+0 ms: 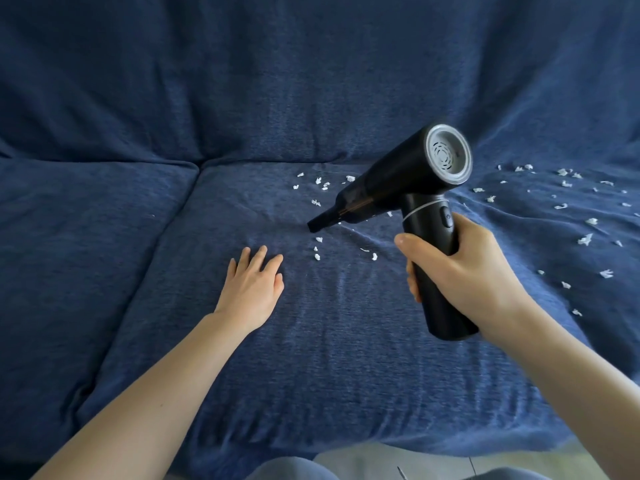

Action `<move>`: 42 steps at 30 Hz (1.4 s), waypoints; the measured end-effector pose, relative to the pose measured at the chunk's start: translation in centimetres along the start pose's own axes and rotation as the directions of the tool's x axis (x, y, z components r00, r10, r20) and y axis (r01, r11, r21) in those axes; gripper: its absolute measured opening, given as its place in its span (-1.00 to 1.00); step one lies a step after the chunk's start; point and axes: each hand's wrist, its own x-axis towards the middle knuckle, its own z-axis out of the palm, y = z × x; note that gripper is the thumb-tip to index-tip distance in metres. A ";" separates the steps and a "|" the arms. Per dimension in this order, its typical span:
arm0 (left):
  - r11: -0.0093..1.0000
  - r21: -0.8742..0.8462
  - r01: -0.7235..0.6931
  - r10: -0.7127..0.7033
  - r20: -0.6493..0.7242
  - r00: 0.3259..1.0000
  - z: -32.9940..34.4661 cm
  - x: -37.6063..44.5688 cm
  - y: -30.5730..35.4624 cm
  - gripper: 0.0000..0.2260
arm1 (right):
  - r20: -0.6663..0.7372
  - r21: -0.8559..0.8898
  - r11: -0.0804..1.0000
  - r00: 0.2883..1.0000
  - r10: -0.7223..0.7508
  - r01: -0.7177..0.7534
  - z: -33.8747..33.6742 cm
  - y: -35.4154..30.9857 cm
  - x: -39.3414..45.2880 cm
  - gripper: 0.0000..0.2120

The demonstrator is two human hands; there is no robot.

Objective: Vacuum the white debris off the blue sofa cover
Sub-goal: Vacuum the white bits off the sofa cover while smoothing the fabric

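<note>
The blue sofa cover (311, 358) is coarse, nubby woven cloth, matt and wrinkled. On it, the white debris (317, 256) looks like torn paper scraps. Above the cover, the handheld vacuum (408, 188) is matt black plastic with a grey, smooth rear grille.

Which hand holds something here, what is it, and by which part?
The right hand holds the black vacuum by its handle, below the button. The left hand holds nothing; it rests flat on the sofa cover.
</note>
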 end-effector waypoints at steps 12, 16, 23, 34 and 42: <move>0.999 -0.006 0.035 -0.034 0.105 0.994 -0.3 -0.7 0.4 -0.32 | -0.019 -0.049 0.999 1.000 0.022 -0.023 -1.8 -0.5 -2.3 -0.76; 0.999 0.011 0.047 -0.048 0.134 0.990 -0.6 -0.8 0.6 -0.26 | -0.010 -0.065 0.998 1.000 0.004 -0.005 -2.0 -0.7 -3.2 -0.73; 0.998 0.034 0.047 -0.051 0.134 0.990 -0.6 -0.7 0.8 -0.27 | 0.017 -0.068 0.998 1.000 0.016 -0.015 -2.4 -0.8 -4.4 -0.77; 0.997 0.056 0.054 -0.061 0.149 0.987 -0.6 -0.9 1.5 -0.35 | 0.015 -0.044 0.999 1.000 0.016 -0.015 -3.3 -1.1 -6.2 -0.80; 0.998 0.009 0.062 -0.062 0.042 0.997 -0.4 -1.0 3.4 -0.43 | -0.027 -0.068 0.998 1.000 0.016 -0.018 -4.7 -1.0 -7.3 -0.79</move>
